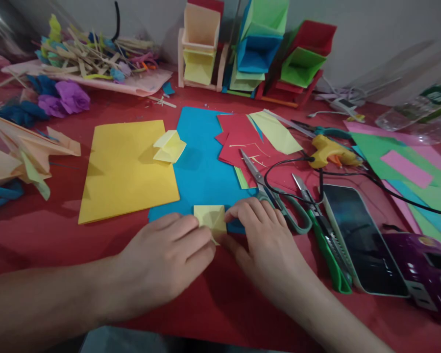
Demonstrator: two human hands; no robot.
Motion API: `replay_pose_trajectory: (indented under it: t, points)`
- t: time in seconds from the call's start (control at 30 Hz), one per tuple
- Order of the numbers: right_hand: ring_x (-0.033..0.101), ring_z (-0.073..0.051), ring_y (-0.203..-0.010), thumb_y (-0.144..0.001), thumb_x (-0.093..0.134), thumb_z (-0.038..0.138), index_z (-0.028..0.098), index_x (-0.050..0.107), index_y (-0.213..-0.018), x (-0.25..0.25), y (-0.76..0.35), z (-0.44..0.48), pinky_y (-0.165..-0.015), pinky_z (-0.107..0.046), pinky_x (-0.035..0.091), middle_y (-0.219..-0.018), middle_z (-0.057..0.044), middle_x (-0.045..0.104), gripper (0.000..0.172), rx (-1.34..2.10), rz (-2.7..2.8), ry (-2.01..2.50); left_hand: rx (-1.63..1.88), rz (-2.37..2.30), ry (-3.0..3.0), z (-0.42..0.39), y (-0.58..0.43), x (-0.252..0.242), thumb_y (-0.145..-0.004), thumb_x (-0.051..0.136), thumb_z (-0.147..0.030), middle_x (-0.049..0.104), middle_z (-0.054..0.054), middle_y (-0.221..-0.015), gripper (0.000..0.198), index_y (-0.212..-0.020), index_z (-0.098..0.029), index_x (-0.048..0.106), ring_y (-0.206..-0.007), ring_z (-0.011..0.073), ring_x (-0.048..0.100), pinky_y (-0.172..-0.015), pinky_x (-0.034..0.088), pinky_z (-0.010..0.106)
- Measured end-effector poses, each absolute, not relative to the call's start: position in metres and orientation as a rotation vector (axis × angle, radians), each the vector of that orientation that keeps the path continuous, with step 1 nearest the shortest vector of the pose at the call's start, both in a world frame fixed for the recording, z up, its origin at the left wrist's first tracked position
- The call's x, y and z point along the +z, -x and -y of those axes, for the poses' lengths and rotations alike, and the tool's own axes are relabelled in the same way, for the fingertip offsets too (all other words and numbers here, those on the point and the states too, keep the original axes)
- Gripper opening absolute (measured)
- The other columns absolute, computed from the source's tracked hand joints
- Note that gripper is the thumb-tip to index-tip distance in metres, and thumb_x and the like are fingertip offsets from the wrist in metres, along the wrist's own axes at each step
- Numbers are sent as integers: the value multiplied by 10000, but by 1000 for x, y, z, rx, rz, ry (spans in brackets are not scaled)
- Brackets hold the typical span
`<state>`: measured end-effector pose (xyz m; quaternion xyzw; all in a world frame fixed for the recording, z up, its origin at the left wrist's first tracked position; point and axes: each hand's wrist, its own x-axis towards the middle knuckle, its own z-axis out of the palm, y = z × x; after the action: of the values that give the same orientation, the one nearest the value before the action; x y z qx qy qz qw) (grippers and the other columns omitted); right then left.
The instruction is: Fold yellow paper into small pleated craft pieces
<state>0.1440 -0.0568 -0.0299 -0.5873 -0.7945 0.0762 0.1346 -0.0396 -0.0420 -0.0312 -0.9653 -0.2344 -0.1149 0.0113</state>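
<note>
A small pale-yellow folded paper [210, 217] lies on the red table at the near edge of a blue sheet [202, 162]. My left hand [165, 260] presses its fingers flat on the paper's left and lower side. My right hand [264, 240] pinches the paper's right edge with curled fingers. Part of the paper is hidden under both hands. A second folded pale-yellow piece [169, 146] sits on the big yellow sheet [127, 169] farther back.
Scissors [272, 193], a green utility knife [325, 240], a phone [360, 238], a yellow glue gun [330, 152] with black cable and a purple device [422, 269] crowd the right. Red and green papers lie behind. Folded paper boxes [257, 44] and craft sticks [95, 56] stand at the back.
</note>
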Motion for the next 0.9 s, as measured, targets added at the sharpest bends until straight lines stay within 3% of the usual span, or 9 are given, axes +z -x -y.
replay_pose_trajectory:
  t: [0.2,0.3,0.37,0.5,0.67,0.9]
  points:
    - [478,-226,-783,-775,566,240,214,501,-846,-33,-145,58,-654,-343,355,-857,-51,560,99,248,2288,1686,-370,678,2871,62,42,-26,-864,235,-49,671,105,-903,417,-961,-106,636,-789,205,576,-715,458,341]
    - [477,-220,-790,-775,561,212,213,519,-837,-32,-145,58,-663,-346,356,-859,-45,564,75,318,2276,1683,-351,700,2933,58,43,-25,-851,231,-42,673,128,-888,420,-973,-77,632,-777,224,589,-674,469,355]
    - [474,-206,-796,-789,540,175,208,535,-812,-32,-146,58,-674,-341,362,-868,-40,567,40,400,2281,1635,-384,740,3036,51,46,-25,-849,258,-56,675,110,-857,392,-950,-96,634,-757,216,595,-653,472,343]
    - [476,-179,-854,-859,416,111,195,580,-797,-32,-150,59,-720,-317,377,-910,-46,593,195,462,2368,1315,-544,979,3361,29,53,-23,-823,384,-82,661,19,-860,267,-927,-190,605,-796,146,585,-710,464,263]
    - [513,-158,-799,-860,498,258,188,607,-837,-35,-155,58,-698,-295,392,-843,-39,616,132,334,2485,1174,-597,1291,3422,11,56,-19,-808,429,-95,618,25,-919,223,-918,-191,597,-873,143,547,-767,434,264]
    - [541,-141,-745,-871,454,145,160,602,-838,-37,-152,61,-654,-273,411,-810,-36,624,152,119,2579,1063,-515,1064,3553,4,58,-26,-783,488,-107,568,28,-1022,243,-964,-207,617,-959,149,506,-840,407,275]
